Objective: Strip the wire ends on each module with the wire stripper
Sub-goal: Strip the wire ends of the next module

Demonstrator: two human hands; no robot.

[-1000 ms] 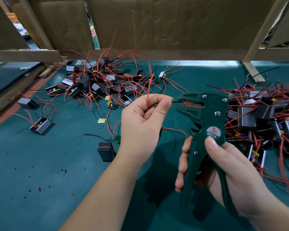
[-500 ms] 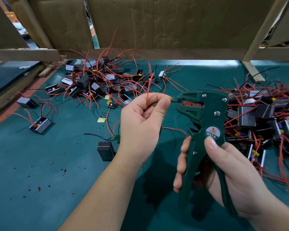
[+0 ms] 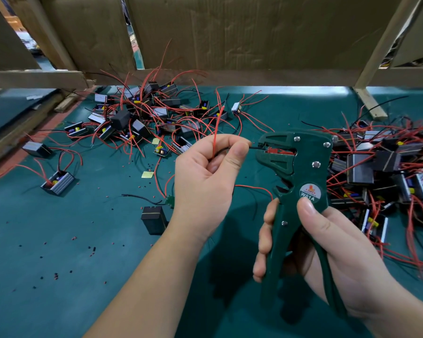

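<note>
My left hand pinches a black wire between thumb and forefinger, and its tip sits in the jaws of the green wire stripper. A red wire stands up out of the same fist. The module these wires belong to is hidden under my left hand. My right hand grips the stripper's handles, thumb on the round label, with the tool upright and its jaws pointing left.
One pile of black modules with red wires lies at the back left, another pile at the right. A lone black module and one with red leads lie on the green mat. Cardboard and wooden rails close the back.
The view has shifted slightly. The stripper's handles have closed a little and the black wire sits in the jaws as before; both hands stay in place.
</note>
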